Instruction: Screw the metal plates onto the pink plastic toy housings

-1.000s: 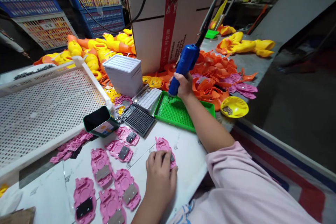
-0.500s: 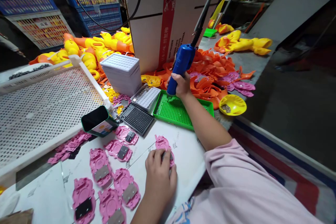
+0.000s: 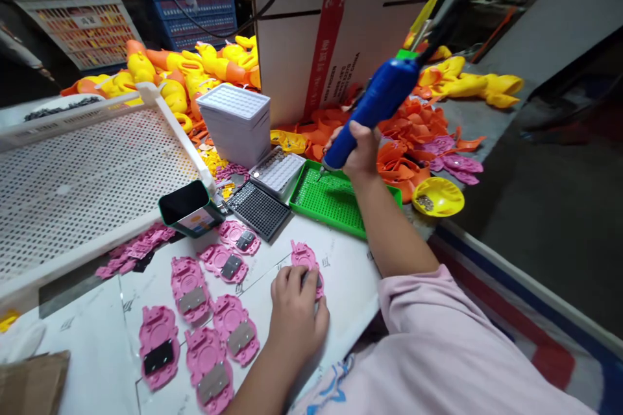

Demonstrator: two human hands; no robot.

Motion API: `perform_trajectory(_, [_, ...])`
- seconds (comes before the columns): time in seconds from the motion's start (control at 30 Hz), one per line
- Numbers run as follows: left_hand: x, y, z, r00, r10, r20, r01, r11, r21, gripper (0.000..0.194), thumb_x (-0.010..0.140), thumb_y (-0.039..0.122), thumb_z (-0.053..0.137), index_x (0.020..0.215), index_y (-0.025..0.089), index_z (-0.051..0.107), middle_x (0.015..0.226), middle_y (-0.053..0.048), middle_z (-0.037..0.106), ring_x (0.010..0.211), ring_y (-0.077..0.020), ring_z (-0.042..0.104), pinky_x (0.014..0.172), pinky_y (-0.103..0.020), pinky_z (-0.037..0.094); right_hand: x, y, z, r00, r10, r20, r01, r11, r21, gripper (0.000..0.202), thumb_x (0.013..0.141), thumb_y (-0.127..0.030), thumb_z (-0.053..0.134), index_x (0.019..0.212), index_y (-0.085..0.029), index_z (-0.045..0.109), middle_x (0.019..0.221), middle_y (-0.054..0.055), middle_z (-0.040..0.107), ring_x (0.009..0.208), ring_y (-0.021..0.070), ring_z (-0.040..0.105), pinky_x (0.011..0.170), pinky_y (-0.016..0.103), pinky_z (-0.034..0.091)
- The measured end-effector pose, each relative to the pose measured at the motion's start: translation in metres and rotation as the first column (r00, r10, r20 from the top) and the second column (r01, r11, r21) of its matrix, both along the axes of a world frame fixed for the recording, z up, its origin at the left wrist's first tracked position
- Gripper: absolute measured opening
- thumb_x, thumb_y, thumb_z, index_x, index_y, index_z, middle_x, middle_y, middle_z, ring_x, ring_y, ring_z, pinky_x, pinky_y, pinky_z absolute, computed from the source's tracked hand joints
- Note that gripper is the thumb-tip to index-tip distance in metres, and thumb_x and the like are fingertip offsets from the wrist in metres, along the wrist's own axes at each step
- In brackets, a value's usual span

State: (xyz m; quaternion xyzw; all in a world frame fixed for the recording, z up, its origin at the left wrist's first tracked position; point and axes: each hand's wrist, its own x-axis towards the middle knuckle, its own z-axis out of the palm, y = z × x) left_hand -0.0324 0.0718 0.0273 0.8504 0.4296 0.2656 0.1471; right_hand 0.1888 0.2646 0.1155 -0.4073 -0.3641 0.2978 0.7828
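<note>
My right hand [image 3: 363, 149] is wrapped round a blue power screwdriver [image 3: 374, 104], tilted with its tip low over the left part of a green perforated tray [image 3: 335, 204]. On the white table surface, my left hand [image 3: 298, 301] rests over a pink plastic part [image 3: 305, 255], its fingers on the part's dark plate and its edge. Several similar pink parts [image 3: 189, 282] with grey or black plates lie to the left. A black perforated tray [image 3: 259, 207] sits beside the green one.
A dark green bin [image 3: 192, 211] stands by a large white perforated crate [image 3: 92, 181]. White trays are stacked [image 3: 236, 133] behind. A yellow bowl [image 3: 438, 196] with small metal pieces sits right, near orange parts [image 3: 409, 136]. A large carton [image 3: 292, 45] stands behind.
The screwdriver has tilted more, its top leaning right, and its tip has moved slightly within the green tray area. My left hand remains on the pink part. The camera view has shifted slightly.
</note>
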Motion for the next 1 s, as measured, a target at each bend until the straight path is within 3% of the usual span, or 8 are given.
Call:
perform_trajectory(0.1, [0.001,-0.001,0.004,1.0,-0.003,0.018,0.003,1.0,-0.017,0.037,0.081,0.013,0.053,0.117,0.014,0.062,0.108,-0.012,0.061,0.102,-0.0284,0.05,0.085,-0.045,0.049,-0.007,-0.019,0.008,0.997,0.066,0.044,-0.068,0.997,0.036,0.036,0.064,-0.056,0.065,0.073,-0.024,0.052,0.053,-0.004,0.056,0.055,0.0172,0.067,0.044,0.027,0.052])
perform_trajectory(0.2, [0.001,-0.001,0.004,1.0,-0.004,0.019,0.004,1.0,-0.025,0.037,0.08,0.012,0.053,0.116,0.014,0.062,0.107,-0.012,0.061,0.101,-0.0281,0.05,0.084,-0.045,0.049,-0.012,-0.024,0.005,0.993,0.1,0.07,-0.103,0.994,0.048,0.034,0.063,-0.053,0.068,0.069,-0.023,0.052,0.053,-0.004,0.057,0.051,0.0161,0.065,0.044,0.027,0.052])
perform_trajectory(0.47, [0.001,0.0,0.002,1.0,-0.01,0.001,0.01,0.999,-0.047,0.038,0.081,0.012,0.054,0.119,0.015,0.062,0.109,-0.012,0.061,0.103,-0.0282,0.05,0.085,-0.044,0.048,-0.003,0.012,-0.023,0.978,-0.21,-0.014,0.21,0.978,0.008,0.033,0.068,-0.049,0.067,0.07,-0.023,0.046,0.048,-0.009,0.054,0.037,0.0119,0.055,0.038,0.025,0.047])
perform_trajectory(1.0, [0.001,-0.002,-0.001,1.0,-0.015,-0.002,0.015,0.998,-0.059,0.037,0.082,0.012,0.054,0.118,0.014,0.062,0.112,-0.013,0.061,0.105,-0.0294,0.05,0.086,-0.046,0.048,-0.006,0.009,-0.024,0.984,-0.18,0.011,0.18,0.984,0.005,0.033,0.067,-0.05,0.064,0.067,-0.024,0.044,0.045,-0.008,0.053,0.033,0.0117,0.052,0.037,0.026,0.047])
